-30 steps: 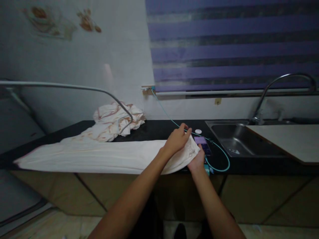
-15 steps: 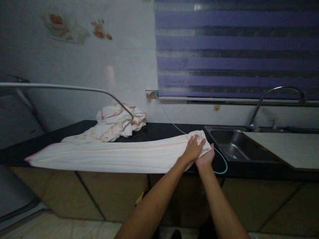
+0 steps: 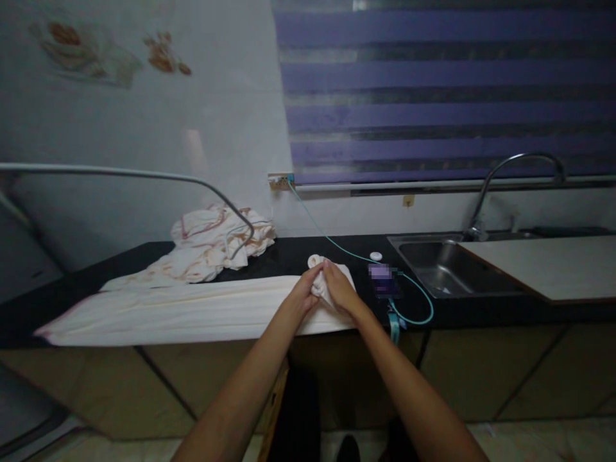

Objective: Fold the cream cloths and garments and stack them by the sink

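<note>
A long cream cloth (image 3: 192,312) lies in a flat strip along the front of the black counter. Its right end is bunched into a small roll, with a coiled tip pointing up. My left hand (image 3: 305,289) is closed on the left side of that roll. From the right, my right hand (image 3: 339,287) wraps the same rolled end, its fingers close to the left hand's. Part of the roll is hidden behind my fingers.
Behind the strip sits a crumpled pile of cream cloth (image 3: 216,240), under a curved metal rod (image 3: 192,180). A phone (image 3: 384,282) on a teal cable and a white round object (image 3: 376,256) lie right of my hands. Farther right are the sink (image 3: 409,264) and a pale board (image 3: 568,263).
Both hands have moved left along with the cloth's right end, which is now a tighter roll. The phone and white round object have come into sight. The view has shifted slightly.
</note>
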